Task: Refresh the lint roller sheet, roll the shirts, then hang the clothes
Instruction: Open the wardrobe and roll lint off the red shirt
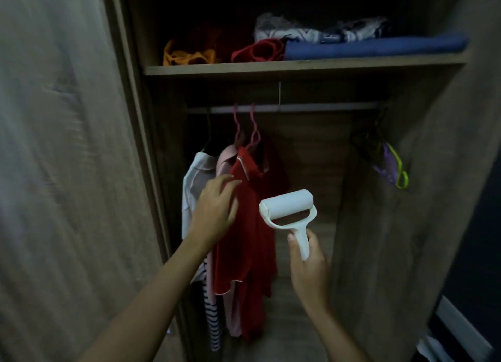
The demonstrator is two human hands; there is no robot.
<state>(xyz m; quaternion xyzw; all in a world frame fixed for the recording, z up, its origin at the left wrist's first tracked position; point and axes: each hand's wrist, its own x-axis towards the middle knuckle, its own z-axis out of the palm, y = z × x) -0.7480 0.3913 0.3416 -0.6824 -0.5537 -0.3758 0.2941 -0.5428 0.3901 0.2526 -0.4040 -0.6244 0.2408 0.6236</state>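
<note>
Hanging shirts (244, 226) fill the rail's (298, 108) left; its middle hangs free

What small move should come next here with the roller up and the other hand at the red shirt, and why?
Probably steady the red shirt with the left hand, whose fingers are spread at its shoulder, then bring the lint roller onto the fabric. The right hand grips the roller's handle, and the roll sits just off the shirt, which hangs loose on a pink hanger.
</note>
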